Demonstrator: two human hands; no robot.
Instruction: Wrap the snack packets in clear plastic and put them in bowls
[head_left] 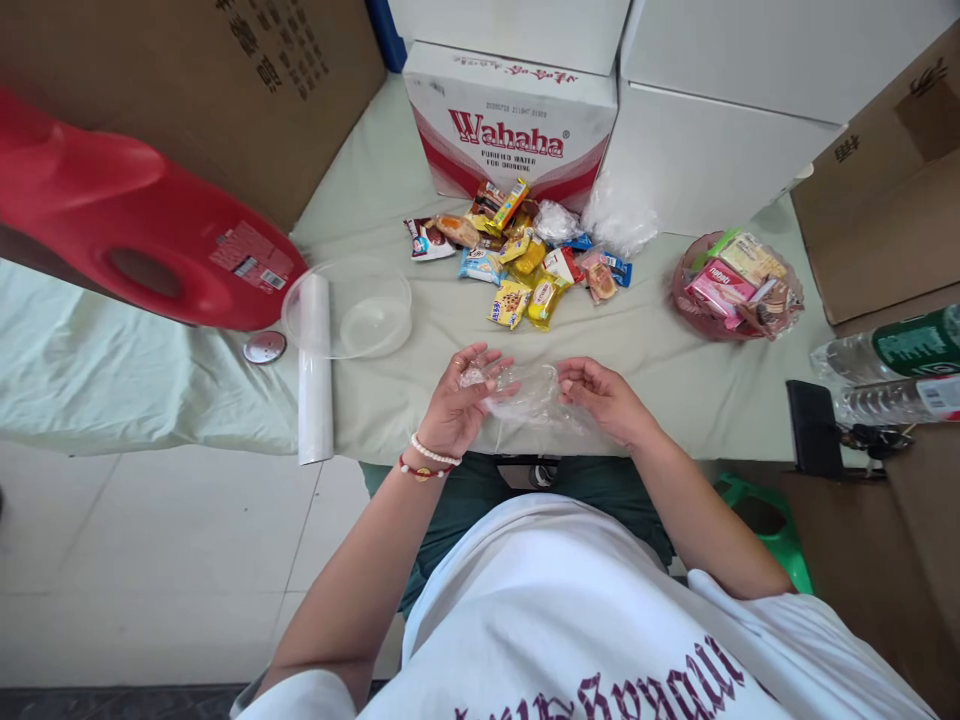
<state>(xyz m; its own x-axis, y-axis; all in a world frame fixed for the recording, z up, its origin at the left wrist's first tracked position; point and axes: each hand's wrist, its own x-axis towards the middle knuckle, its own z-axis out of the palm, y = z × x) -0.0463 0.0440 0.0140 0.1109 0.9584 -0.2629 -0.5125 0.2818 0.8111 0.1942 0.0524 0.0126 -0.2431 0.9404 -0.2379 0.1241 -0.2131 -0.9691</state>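
Above pale cloth [420,385]: both hands [454,408] [609,402] partly curled, clear plastic [534,398] in loose grip

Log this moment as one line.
left hand: holding clear plastic bag | right hand: at bag's right side | beyond: wrapped snacks, Wahaha water carton

Light: soft, even, fairly bright; faint shadows among folds of the tablecloth [712,400]. Glare: small glints on the clear plastic [536,402]. Distortion: wide-angle stretching toward edges, red jug [176,215] included.
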